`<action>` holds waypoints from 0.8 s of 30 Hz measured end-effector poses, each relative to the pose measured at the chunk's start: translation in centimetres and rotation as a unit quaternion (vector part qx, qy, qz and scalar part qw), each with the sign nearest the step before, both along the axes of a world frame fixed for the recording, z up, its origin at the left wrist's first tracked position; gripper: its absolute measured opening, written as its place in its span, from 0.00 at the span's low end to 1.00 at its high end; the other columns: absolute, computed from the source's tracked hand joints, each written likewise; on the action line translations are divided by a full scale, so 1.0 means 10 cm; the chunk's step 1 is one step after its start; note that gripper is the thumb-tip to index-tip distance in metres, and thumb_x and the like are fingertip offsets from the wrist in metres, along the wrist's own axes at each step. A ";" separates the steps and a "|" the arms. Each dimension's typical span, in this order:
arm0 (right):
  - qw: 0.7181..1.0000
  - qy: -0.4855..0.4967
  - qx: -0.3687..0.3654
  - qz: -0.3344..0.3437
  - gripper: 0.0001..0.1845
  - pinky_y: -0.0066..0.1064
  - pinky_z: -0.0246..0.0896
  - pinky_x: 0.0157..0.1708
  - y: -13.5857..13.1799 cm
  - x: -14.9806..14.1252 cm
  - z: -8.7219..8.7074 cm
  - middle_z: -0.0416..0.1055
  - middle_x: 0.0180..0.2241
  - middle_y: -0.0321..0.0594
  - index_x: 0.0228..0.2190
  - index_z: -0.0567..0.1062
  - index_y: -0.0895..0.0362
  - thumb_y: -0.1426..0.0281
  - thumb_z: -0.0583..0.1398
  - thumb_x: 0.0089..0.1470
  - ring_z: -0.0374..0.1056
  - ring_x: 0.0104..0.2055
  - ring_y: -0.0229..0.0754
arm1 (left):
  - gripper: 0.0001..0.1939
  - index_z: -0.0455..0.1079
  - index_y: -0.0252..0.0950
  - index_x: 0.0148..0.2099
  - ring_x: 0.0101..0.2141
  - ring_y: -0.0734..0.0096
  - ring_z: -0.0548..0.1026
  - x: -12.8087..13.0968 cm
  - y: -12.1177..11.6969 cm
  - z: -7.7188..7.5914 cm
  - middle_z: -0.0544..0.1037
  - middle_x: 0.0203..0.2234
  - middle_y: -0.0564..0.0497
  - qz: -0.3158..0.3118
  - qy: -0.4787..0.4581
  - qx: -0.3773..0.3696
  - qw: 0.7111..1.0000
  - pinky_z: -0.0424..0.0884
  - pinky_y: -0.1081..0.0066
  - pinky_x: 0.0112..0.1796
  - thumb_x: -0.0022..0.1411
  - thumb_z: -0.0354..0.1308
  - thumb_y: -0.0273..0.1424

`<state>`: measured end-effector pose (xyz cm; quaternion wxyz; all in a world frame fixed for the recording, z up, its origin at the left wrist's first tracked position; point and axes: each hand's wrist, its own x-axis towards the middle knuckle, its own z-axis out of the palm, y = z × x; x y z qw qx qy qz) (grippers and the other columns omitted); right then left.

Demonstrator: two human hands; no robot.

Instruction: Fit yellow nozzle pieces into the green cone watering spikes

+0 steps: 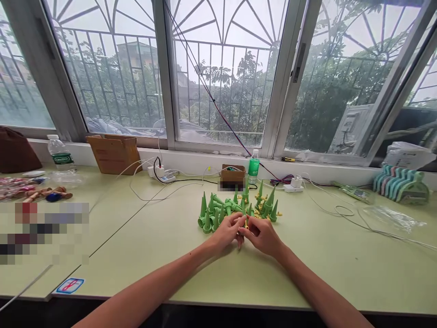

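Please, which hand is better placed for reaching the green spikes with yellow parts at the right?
Probably the right hand: it is nearer those green spikes, while the left hand is farther left, near other green pieces.

Worktable (153, 228): pale green top, extending under the grip and to both sides; a panel seam (119, 229) runs diagonally to its left. Beyond the grip: low white wall (191, 157) below grey-framed windows (165, 68). Outside the panes, a barred grille (221, 44) with curved upper members; behind it, trees (303, 109). Farther right of the grip, outside, a pale boxlike unit (350, 128). Lighting: diffuse daylight from ahead, sky whitish.
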<state>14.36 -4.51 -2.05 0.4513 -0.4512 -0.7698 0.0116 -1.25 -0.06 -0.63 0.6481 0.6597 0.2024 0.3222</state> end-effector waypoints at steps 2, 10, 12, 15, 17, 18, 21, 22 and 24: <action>1.000 0.002 0.002 -0.004 0.21 0.26 0.45 0.20 0.00 0.01 0.00 0.51 0.16 0.28 0.19 0.57 0.55 0.61 0.57 0.59 0.46 0.18 0.32 | 0.23 0.62 0.35 0.34 0.16 0.79 0.67 0.00 0.00 0.00 0.68 0.22 0.56 0.011 0.005 0.032 0.999 0.64 0.76 0.17 0.59 0.54 0.53; 0.998 0.025 0.031 -0.055 0.22 0.27 0.46 0.20 0.07 0.09 -0.01 0.51 0.16 0.29 0.19 0.58 0.55 0.62 0.51 0.64 0.47 0.19 0.33 | 0.18 0.68 0.35 0.37 0.18 0.81 0.64 -0.02 -0.01 -0.01 0.67 0.29 0.53 0.194 0.054 0.199 0.959 0.60 0.77 0.19 0.60 0.56 0.46; 0.995 0.051 0.042 -0.079 0.22 0.27 0.45 0.20 0.08 0.11 -0.01 0.50 0.16 0.28 0.19 0.57 0.55 0.62 0.50 0.64 0.46 0.18 0.33 | 0.16 0.69 0.35 0.35 0.21 0.79 0.64 -0.01 -0.01 0.00 0.66 0.28 0.53 0.222 0.062 0.241 0.943 0.60 0.76 0.22 0.60 0.57 0.44; 0.991 0.077 0.042 -0.104 0.23 0.27 0.45 0.20 0.09 0.14 0.01 0.50 0.16 0.29 0.19 0.56 0.54 0.62 0.49 0.65 0.47 0.18 0.33 | 0.13 0.70 0.36 0.34 0.20 0.76 0.62 -0.01 -0.01 -0.01 0.63 0.21 0.56 0.229 0.091 0.270 0.931 0.58 0.74 0.24 0.60 0.57 0.42; 0.988 0.083 0.042 -0.120 0.22 0.27 0.46 0.20 0.09 0.15 0.01 0.51 0.16 0.29 0.19 0.56 0.54 0.62 0.48 0.65 0.47 0.18 0.33 | 0.12 0.69 0.36 0.33 0.20 0.76 0.60 -0.01 -0.01 -0.02 0.62 0.19 0.57 0.227 0.110 0.283 0.925 0.56 0.74 0.24 0.60 0.57 0.40; 0.987 0.083 0.044 -0.128 0.22 0.27 0.46 0.21 0.09 0.16 0.02 0.50 0.16 0.29 0.19 0.56 0.54 0.62 0.48 0.65 0.48 0.18 0.33 | 0.12 0.69 0.36 0.33 0.20 0.76 0.60 -0.01 -0.02 -0.03 0.63 0.18 0.57 0.227 0.118 0.290 0.922 0.55 0.73 0.24 0.60 0.56 0.40; 0.986 0.068 0.046 -0.147 0.21 0.27 0.46 0.21 0.11 0.18 0.00 0.51 0.16 0.29 0.20 0.58 0.55 0.62 0.49 0.64 0.48 0.18 0.33 | 0.10 0.68 0.36 0.32 0.21 0.74 0.62 -0.02 -0.02 -0.07 0.67 0.19 0.55 0.226 0.140 0.310 0.913 0.55 0.73 0.26 0.61 0.56 0.38; 0.986 0.060 0.045 -0.152 0.21 0.27 0.46 0.21 0.12 0.19 0.00 0.52 0.16 0.29 0.20 0.59 0.55 0.62 0.50 0.63 0.49 0.18 0.34 | 0.10 0.68 0.36 0.32 0.22 0.73 0.63 -0.02 -0.01 -0.08 0.68 0.20 0.54 0.222 0.151 0.317 0.910 0.55 0.73 0.26 0.60 0.56 0.37; 0.986 0.046 0.042 -0.156 0.19 0.27 0.47 0.21 0.13 0.20 -0.01 0.54 0.16 0.30 0.21 0.62 0.55 0.63 0.51 0.63 0.50 0.18 0.34 | 0.08 0.67 0.36 0.31 0.24 0.71 0.65 -0.03 0.00 -0.10 0.70 0.22 0.53 0.214 0.174 0.327 0.904 0.56 0.72 0.27 0.60 0.56 0.35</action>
